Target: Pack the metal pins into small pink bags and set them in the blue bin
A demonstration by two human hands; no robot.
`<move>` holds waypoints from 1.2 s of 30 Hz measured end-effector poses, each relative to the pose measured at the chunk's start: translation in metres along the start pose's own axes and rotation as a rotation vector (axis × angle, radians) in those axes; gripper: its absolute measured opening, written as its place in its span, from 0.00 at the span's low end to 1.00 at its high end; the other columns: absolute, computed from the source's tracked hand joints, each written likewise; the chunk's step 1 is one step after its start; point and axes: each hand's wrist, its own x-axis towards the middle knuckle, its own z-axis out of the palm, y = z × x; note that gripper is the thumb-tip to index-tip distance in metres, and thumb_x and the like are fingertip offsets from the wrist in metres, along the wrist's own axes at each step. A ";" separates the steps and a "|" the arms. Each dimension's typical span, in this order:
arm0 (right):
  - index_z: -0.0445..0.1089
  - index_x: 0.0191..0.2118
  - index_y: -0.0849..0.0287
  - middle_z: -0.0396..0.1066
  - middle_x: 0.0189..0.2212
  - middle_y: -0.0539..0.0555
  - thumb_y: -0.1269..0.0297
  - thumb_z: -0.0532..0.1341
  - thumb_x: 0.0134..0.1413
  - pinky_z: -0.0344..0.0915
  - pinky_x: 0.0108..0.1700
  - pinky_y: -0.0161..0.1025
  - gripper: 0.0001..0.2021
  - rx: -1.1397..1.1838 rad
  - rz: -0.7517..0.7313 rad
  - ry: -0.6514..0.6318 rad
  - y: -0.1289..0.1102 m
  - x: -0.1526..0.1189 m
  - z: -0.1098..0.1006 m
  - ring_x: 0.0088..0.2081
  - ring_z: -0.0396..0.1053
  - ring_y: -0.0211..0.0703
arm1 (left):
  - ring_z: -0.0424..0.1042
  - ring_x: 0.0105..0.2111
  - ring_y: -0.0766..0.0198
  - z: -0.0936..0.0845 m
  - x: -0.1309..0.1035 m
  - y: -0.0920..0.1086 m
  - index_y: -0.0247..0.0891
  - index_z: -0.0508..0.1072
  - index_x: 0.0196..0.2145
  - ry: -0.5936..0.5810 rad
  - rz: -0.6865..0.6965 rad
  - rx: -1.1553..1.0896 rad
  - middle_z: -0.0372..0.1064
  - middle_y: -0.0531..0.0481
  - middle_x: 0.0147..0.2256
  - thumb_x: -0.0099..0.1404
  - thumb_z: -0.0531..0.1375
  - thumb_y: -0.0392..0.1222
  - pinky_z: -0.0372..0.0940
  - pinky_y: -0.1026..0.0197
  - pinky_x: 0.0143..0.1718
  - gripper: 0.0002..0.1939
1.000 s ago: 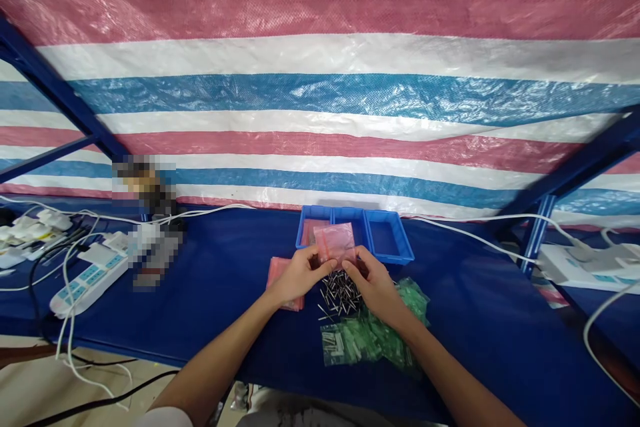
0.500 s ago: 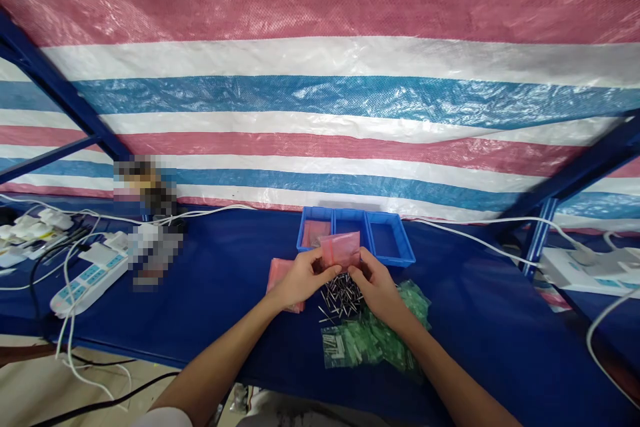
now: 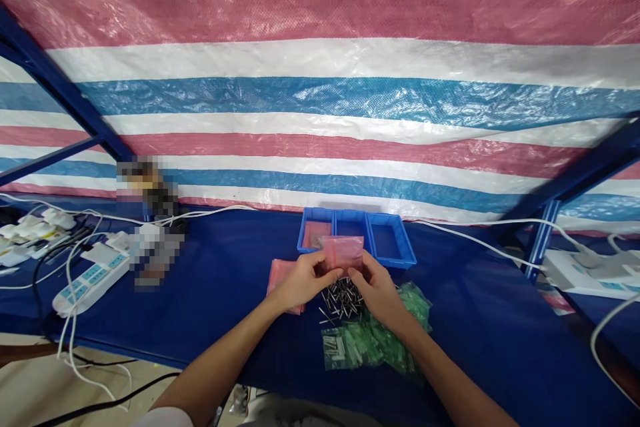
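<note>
From my end, the small pink bag (image 3: 345, 250) was up between the person's two hands, over the near side of the worktop, its upper edge pointing away toward the striped sheet. The left hand (image 3: 304, 277) pinched its left side, thumb on the near face; the right hand (image 3: 376, 285) had a matching grip on the right side, the two thumbs close together along the lower edge. The fingers behind were mostly hidden, and I could not tell whether the bag held anything.

I judged the step in hand to be working the bag between both thumbs. The next move, as I read it, called for a light, even pinch on both sides, so that the thin plastic did not slip or crumple.

Just below the hands lay a heap of metal pins (image 3: 341, 300). Green packets (image 3: 377, 341) spread nearer the body, partly under the right forearm, and a pink stack (image 3: 280, 270) sat beside the left hand. Beyond stood three blue bins (image 3: 391, 240) in a row, the leftmost holding pink bags too, all on the blue worktop (image 3: 215, 247).
</note>
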 end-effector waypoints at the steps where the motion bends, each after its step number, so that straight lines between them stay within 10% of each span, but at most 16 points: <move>1: 0.69 0.41 0.54 0.73 0.34 0.50 0.61 0.59 0.68 0.67 0.44 0.43 0.05 -0.007 0.000 0.001 -0.001 0.000 0.000 0.39 0.70 0.48 | 0.67 0.30 0.62 0.000 0.000 0.000 0.33 0.80 0.44 0.005 0.003 0.003 0.73 0.49 0.30 0.67 0.66 0.61 0.62 0.61 0.33 0.25; 36: 0.67 0.38 0.53 0.63 0.29 0.47 0.55 0.61 0.66 0.55 0.27 0.37 0.08 0.129 0.099 0.004 -0.002 0.001 0.002 0.26 0.57 0.40 | 0.70 0.33 0.59 0.000 0.002 0.003 0.34 0.80 0.42 0.070 0.011 -0.013 0.74 0.48 0.32 0.68 0.66 0.61 0.65 0.60 0.35 0.24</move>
